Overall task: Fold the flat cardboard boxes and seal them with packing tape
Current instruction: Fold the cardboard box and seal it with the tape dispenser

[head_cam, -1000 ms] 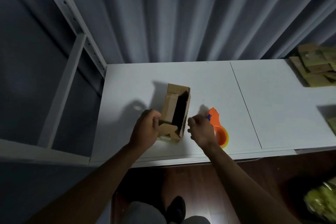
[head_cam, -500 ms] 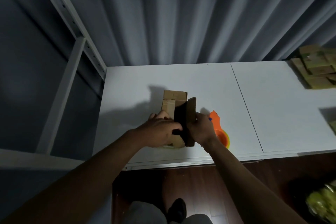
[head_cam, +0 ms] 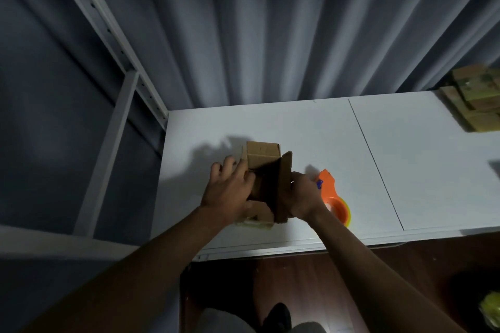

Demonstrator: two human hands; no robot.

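Head view: left hand [head_cam: 230,189] now presses box [head_cam: 263,155] flaps flat-fingered; right hand [head_cam: 303,197] still grips its flap.

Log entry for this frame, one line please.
step: folding flaps | left hand: pressing box flap | right hand: gripping side flap | tape dispenser: on table, untouched | sealed: no

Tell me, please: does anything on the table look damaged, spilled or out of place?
Nothing stands out. The cardboard box is only half folded, its flaps open, between the left hand and the right hand. The orange tape dispenser lies beside it on the white table; more boxes sit far right.
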